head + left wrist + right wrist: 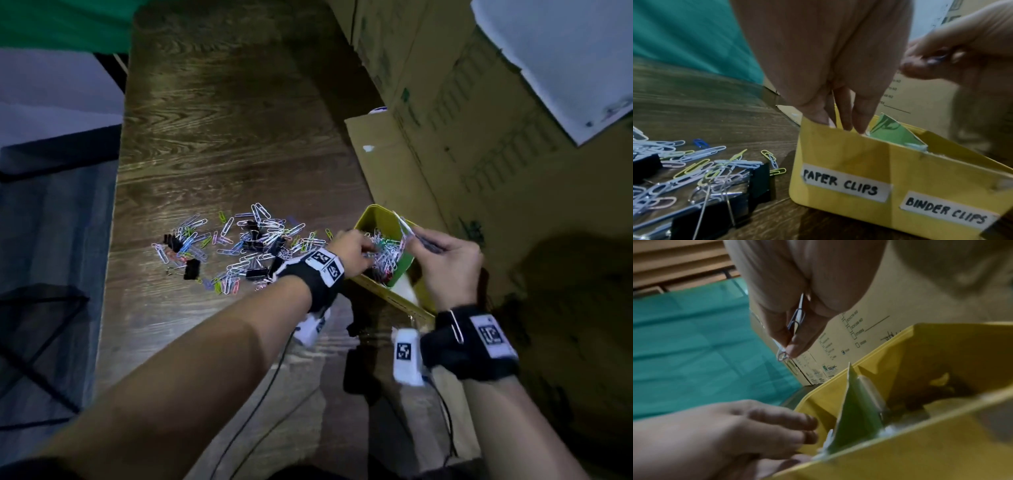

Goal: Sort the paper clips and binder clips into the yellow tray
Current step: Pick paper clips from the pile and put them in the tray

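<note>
While both hands work over the yellow tray (371, 214), the right hand (448, 260) pinches a few paper clips (795, 321) between thumb and fingertips, clamped tight, their long axis running down along the fingers, lower ends poking out below the thumb. That grip hangs above the tray's far rim, on the side of the green divider (857, 404) away from the left hand.

Left hand (351, 251): fingers reach down into the compartment labelled "PAPER CLIPS" (844, 183), extended and close together. Whether they hold anything I cannot tell; the tray wall hides the tips. Head view shows a heap of clips already in that compartment.

Neighbouring compartment carries the label "BINDER CLIPS" (945, 211); contents dark, unreadable.

Unsorted pile (236, 245) of coloured paper clips and black binder clips (191, 269) lies on the wooden surface (219, 130), just left of the tray and nearer the left hand.

Judgement: the pinched clips must travel leftward across the divider to drop into the paper-clip side, where the left hand currently crowds the opening. Cardboard boxes (479, 144) stand behind the tray.
</note>
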